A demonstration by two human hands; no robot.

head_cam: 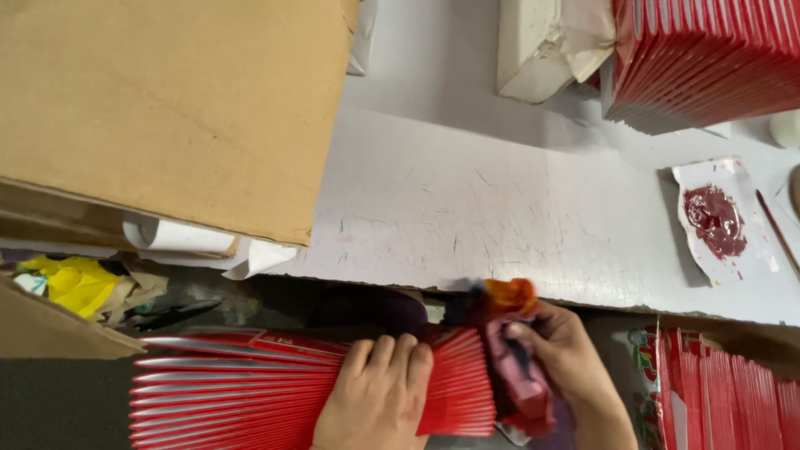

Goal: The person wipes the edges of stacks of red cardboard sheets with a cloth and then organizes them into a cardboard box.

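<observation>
A fanned stack of red paper envelopes [242, 387] lies across the bottom of the view, below the table's front edge. My left hand [375, 400] presses down on the stack near its right end, fingers curled over the top. My right hand [567, 358] grips a crumpled, stained cloth [512, 333] of orange, pink and dark colours against the right ends of the envelopes.
A white scratched table [467, 208] spreads ahead. A large cardboard box [167, 108] sits at the left. More red envelope stacks stand at top right [708, 58] and bottom right [733, 392]. A white scrap with dark red paste [717, 221] and a thin stick [775, 229] lie at right.
</observation>
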